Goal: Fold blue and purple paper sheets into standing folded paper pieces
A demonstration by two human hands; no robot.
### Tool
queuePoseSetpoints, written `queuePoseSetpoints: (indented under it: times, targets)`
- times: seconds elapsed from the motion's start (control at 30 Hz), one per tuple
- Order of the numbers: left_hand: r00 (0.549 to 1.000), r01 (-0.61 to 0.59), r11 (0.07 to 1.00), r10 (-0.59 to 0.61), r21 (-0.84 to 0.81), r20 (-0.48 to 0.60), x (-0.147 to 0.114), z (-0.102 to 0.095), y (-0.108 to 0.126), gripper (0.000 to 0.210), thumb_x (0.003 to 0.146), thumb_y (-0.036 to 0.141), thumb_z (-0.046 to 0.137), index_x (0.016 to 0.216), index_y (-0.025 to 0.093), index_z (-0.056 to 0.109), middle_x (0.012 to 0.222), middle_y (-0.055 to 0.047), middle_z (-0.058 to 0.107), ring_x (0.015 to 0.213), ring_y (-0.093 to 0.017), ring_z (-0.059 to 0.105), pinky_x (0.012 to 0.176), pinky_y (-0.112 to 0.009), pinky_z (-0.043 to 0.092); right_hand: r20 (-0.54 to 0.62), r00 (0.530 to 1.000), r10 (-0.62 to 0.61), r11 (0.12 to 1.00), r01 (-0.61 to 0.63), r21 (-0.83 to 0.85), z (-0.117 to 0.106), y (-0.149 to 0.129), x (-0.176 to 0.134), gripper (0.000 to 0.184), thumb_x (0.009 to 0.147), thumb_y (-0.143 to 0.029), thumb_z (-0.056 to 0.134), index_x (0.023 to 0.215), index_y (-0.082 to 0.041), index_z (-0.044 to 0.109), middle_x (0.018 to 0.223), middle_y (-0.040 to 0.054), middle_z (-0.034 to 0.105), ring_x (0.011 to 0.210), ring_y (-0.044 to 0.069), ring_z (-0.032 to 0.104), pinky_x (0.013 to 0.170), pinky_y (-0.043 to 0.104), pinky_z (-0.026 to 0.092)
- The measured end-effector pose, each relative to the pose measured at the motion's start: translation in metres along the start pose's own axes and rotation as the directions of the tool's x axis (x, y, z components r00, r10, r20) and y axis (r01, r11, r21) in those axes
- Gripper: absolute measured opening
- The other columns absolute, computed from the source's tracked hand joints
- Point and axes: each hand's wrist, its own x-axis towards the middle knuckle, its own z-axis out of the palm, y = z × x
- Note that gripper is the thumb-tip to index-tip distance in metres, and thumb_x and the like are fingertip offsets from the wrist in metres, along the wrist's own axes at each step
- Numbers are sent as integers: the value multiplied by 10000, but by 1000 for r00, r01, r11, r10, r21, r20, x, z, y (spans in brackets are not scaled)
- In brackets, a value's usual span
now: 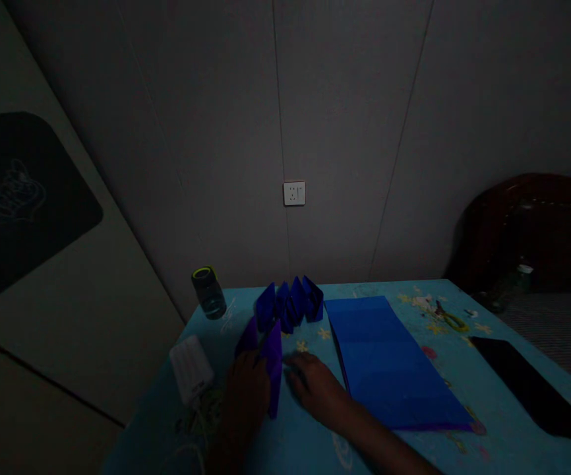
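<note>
My left hand [248, 386] is at a folded purple paper piece [274, 369] standing on the table, its fingers closed on the paper between two raised, pointed flaps. The fingertips are partly hidden by the paper and the dim light. Just right of it, my right hand [312, 382] rests low over the tabletop, thumb and fingers apart, with nothing seen between them. Its fingertips are close to the purple paper's right edge; whether they touch it I cannot tell. Behind stand several folded dark blue paper pieces [290, 303] in a row.
A stack of blue paper sheets [389, 363] lies right of my hands. Farther right are yellow-handled scissors or pliers [452, 321] and a black flat slab [533, 389]. A dark cup-like container [210, 295] and a white box with a cable [191, 369] are at left.
</note>
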Motion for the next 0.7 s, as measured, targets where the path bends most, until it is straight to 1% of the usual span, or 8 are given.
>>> queuePoseSetpoints:
  times: [0.07, 0.13, 0.2, 0.27, 0.37, 0.5, 0.6, 0.7]
  targets:
    - [999, 11, 999, -13, -41, -31, -2, 1, 7, 304, 845, 110, 455, 963, 164, 729, 989, -123, 741, 955, -289, 678, 862, -458, 566, -29, 999, 25, 1000, -25, 1, 8, 2, 0, 314, 937, -174, 498, 1198, -163, 672, 1159, 132, 713, 1119, 266, 644, 998, 392, 481]
    - [993, 49, 986, -65, -159, -101, -5, -1, 16, 296, 876, 146, 457, 1008, 167, 722, 999, -115, 742, 955, -266, 687, 868, -439, 574, -74, 996, 40, 998, -37, 42, 12, 4, -2, 306, 938, -170, 492, 1188, -161, 669, 1156, 132, 716, 1098, 262, 655, 995, 395, 485]
    - [971, 99, 938, -163, -331, -173, -6, -4, 27, 271, 898, 199, 483, 1028, 181, 720, 1024, -108, 742, 956, -246, 699, 872, -415, 585, -155, 987, 43, 994, -28, 101, 13, 5, -6, 309, 936, -188, 504, 1208, -164, 650, 1198, 135, 694, 1126, 254, 643, 1019, 389, 477]
    - [948, 139, 863, -258, -486, -186, -5, -9, 40, 244, 902, 253, 519, 1012, 194, 728, 1023, -102, 744, 943, -235, 715, 855, -387, 599, -264, 963, 48, 987, -5, 159, 12, 7, -10, 338, 934, -222, 518, 1253, -171, 619, 1275, 141, 645, 1187, 246, 610, 1048, 383, 465]
    - [930, 198, 720, -353, -665, -105, -3, -18, 60, 233, 901, 307, 539, 945, 205, 744, 979, -95, 746, 881, -218, 732, 748, -323, 623, -358, 931, 75, 967, 20, 254, 4, 9, -15, 378, 959, -300, 508, 1315, -198, 586, 1343, 135, 608, 1248, 239, 577, 1072, 393, 457]
    - [915, 278, 537, -401, -796, 48, 2, -29, 83, 253, 890, 378, 560, 892, 194, 733, 957, -106, 729, 858, -225, 730, 679, -301, 620, -336, 934, 119, 936, 7, 351, -11, 7, -31, 418, 1025, -403, 393, 1343, -219, 592, 1353, 120, 631, 1282, 240, 564, 1102, 428, 433]
    - [911, 343, 487, -383, -803, 157, 6, -30, 96, 278, 861, 427, 595, 945, 182, 697, 943, -108, 729, 886, -255, 718, 770, -369, 606, -307, 947, 94, 957, -1, 289, -20, 4, -48, 454, 1043, -406, 320, 1332, -207, 608, 1350, 122, 639, 1288, 240, 561, 1118, 434, 416]
    - [886, 423, 463, -392, -779, 248, 10, -26, 103, 354, 844, 489, 598, 971, 168, 679, 934, -121, 743, 899, -291, 715, 832, -434, 580, -303, 950, 76, 981, -16, 196, -23, 5, -61, 431, 1021, -411, 372, 1299, -195, 621, 1290, 129, 675, 1205, 252, 620, 1062, 413, 465]
